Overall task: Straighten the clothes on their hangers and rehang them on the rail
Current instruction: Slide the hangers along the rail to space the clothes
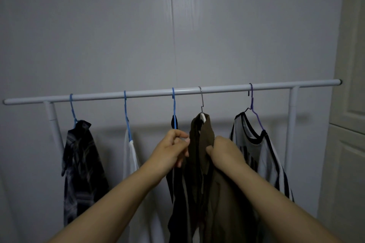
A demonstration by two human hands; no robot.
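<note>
A white rail (pixel 221 89) carries several hangers with clothes. A brown shirt (pixel 202 144) hangs in the middle on a white hanger with a metal hook (pixel 201 99). My right hand (pixel 224 150) grips the shirt's fabric just below the collar on its right side. My left hand (pixel 171 149) is at the shirt's left edge with its fingers curled in a pinch; what they pinch is too dark to make out. A dark garment on a blue hanger (pixel 174 108) hangs right behind my left hand.
A dark plaid shirt (pixel 83 165) and a white garment (pixel 131 156) hang on blue hangers to the left. A black-and-white striped top (pixel 262 154) hangs on a purple hanger to the right. The rack's upright post (pixel 291 130) and a door stand further right.
</note>
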